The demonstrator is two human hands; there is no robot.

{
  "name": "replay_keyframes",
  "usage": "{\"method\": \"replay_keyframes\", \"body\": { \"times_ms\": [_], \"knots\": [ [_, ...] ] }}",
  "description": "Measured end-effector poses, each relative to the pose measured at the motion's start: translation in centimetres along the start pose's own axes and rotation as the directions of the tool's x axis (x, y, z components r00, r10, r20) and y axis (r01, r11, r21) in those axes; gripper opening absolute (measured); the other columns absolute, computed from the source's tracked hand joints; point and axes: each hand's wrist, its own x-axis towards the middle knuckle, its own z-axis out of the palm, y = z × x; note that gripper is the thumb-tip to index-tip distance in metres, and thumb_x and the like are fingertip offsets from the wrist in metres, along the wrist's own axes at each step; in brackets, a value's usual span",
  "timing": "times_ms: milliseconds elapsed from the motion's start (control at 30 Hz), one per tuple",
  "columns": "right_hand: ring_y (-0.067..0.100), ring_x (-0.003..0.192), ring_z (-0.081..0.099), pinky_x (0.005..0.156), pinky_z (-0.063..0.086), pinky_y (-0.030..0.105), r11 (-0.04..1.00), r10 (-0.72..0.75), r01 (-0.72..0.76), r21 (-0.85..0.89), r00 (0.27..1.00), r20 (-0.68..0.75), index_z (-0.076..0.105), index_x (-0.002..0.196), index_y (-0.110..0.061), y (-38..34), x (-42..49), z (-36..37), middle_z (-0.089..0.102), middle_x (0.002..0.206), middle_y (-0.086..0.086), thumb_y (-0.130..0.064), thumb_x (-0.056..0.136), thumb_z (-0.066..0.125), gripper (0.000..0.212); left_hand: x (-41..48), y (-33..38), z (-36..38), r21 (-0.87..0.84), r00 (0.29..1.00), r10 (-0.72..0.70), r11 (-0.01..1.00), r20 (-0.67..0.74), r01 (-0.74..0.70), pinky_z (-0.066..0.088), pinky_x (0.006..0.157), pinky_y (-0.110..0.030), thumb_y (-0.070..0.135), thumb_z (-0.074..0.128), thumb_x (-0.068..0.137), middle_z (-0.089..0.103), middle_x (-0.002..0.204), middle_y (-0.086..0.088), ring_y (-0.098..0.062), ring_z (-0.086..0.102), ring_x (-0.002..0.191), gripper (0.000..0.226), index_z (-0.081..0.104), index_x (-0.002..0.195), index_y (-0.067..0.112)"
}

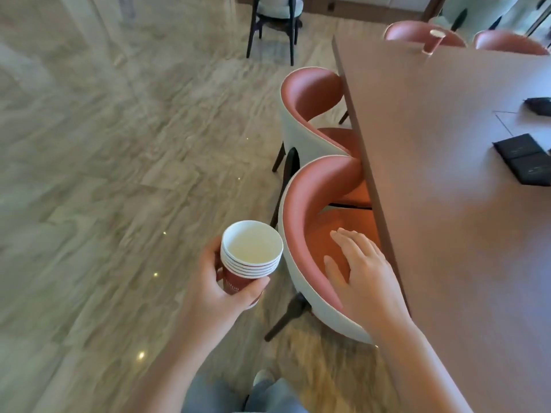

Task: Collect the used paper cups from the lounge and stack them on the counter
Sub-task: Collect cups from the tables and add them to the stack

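Gripping a nested stack of red paper cups [250, 259] low on its printed side, the left hand [222, 289] wraps thumb across the front and fingers behind, which leaves the white rims free and the top cup's mouth open. Five or so rims show, tight one upon another, and the top cup looks empty. The stack is carried upright over the floor, just left of the nearest chair; holding it by the lowest cup probably keeps the whole nest together and ready to take another cup dropped in from above.

The right hand [362, 274] is empty, flat and spread, fingers loosely apart, palm down over the coral seat of the nearest chair [301, 204]. Whether it touches the seat or the chair's back rim I cannot tell; it reads as a hand kept free for the next pickup.

That chair and a second like it [307, 114] are pushed in under the long edge of a pinkish-brown table [447, 174]. At the table's far end a single paper cup [433, 41] stands near the edge, well apart from both hands; it seems the likely next one to collect. Dark flat folders [521, 158] lie at the right side of the tabletop. No counter is in view, so the final stacking is yet to come.
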Motion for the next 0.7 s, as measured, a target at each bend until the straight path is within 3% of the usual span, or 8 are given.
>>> {"method": "replay_keyframes", "body": {
  "times_ms": [167,300,467,600,700],
  "knots": [
    [0.025,0.119,0.051,0.098,0.038,0.038,0.999,-0.015,0.016,-0.034,0.999,0.037,0.055,0.122,-0.018,-3.1,7.2,2.6,0.058,0.125,0.001,-0.026,0.084,0.062,0.039,7.1,-1.9,-2.9,-0.007,0.998,-0.037,0.999,-0.045,0.037,0.048,0.055,-0.007,0.04,0.082,0.044,0.062,0.104,0.01,0.001,0.061,0.094,0.07,0.052,0.107,0.032],
    [0.02,0.122,0.048,0.102,0.037,0.037,1.0,-0.016,0.016,-0.005,0.998,0.061,0.052,0.126,-0.021,-6.7,14.1,4.9,0.054,0.129,-0.002,-0.031,0.087,0.054,0.04,15.1,-2.8,-6.3,0.0,0.998,-0.03,1.0,-0.048,0.03,0.048,0.054,-0.006,0.021,0.09,0.049,0.061,0.103,0.005,0.005,0.061,0.089,0.067,0.052,0.103,0.029],
    [0.016,0.13,0.037,0.107,0.031,0.035,0.999,-0.045,0.045,0.005,0.995,0.084,0.044,0.133,-0.02,-14.3,25.5,7.3,0.045,0.138,-0.003,-0.033,0.091,0.049,0.045,27.4,-1.7,-12.2,-0.003,1.0,-0.018,1.0,-0.015,0.018,0.047,0.055,-0.005,0.0,0.085,0.057,0.061,0.099,0.005,0.008,0.062,0.085,0.061,0.051,0.1,0.028],
    [0.017,0.13,0.037,0.108,0.031,0.036,0.999,-0.047,0.046,0.017,0.998,0.044,0.045,0.132,-0.02,-19.8,33.7,7.8,0.047,0.136,-0.004,-0.032,0.09,0.05,0.044,36.7,0.3,-16.0,0.008,1.0,0.007,1.0,0.017,-0.007,0.046,0.06,-0.004,0.009,0.088,0.052,0.059,0.102,0.009,0.012,0.06,0.083,0.067,0.049,0.104,0.026],
    [0.016,0.127,0.039,0.106,0.037,0.038,0.999,-0.047,0.046,0.013,0.998,0.05,0.045,0.132,-0.022,-21.6,38.7,8.6,0.047,0.136,-0.005,-0.034,0.09,0.049,0.044,43.0,0.9,-17.2,0.033,1.0,0.028,0.999,0.013,-0.028,0.045,0.064,-0.004,0.005,0.086,0.055,0.058,0.104,0.01,0.013,0.059,0.084,0.069,0.047,0.107,0.026]
  ]
}}
